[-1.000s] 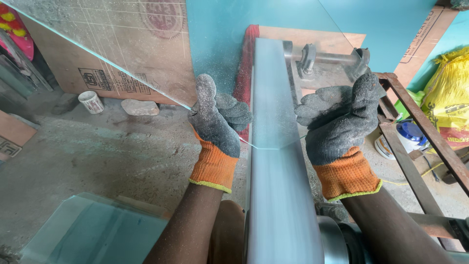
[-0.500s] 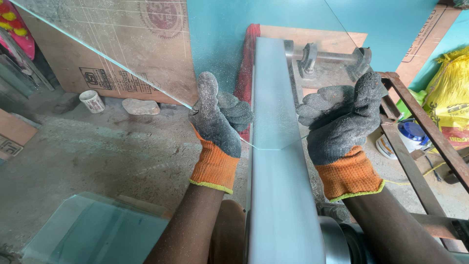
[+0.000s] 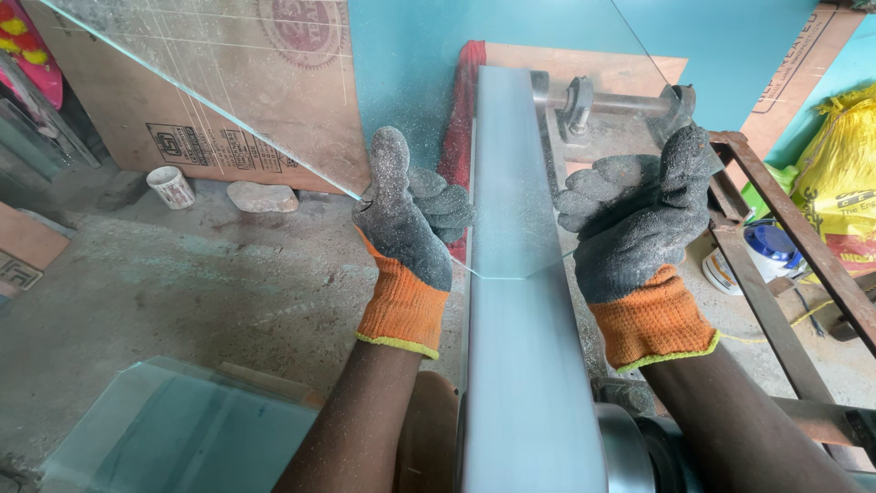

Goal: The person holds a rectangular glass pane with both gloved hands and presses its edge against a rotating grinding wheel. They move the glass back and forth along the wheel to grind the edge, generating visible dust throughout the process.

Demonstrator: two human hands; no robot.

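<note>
A large clear glass pane [image 3: 274, 82] is held tilted in front of me, its lower corner resting on the grey sanding belt [image 3: 516, 301] that runs away from me. My left hand [image 3: 411, 224], in a grey and orange glove, grips the pane's left edge. At the pane's right side my right hand [image 3: 639, 215], gloved the same way, is closed on it. Fine dust speckles the glass and both gloves.
A stack of glass sheets [image 3: 182, 434] lies at lower left on the concrete floor. Brown cardboard [image 3: 182, 110], a small white cup [image 3: 171, 186] and a stone [image 3: 262, 196] stand behind. On the right are a rusty metal frame [image 3: 785, 265], a yellow sack [image 3: 839, 183] and a white tub [image 3: 766, 251].
</note>
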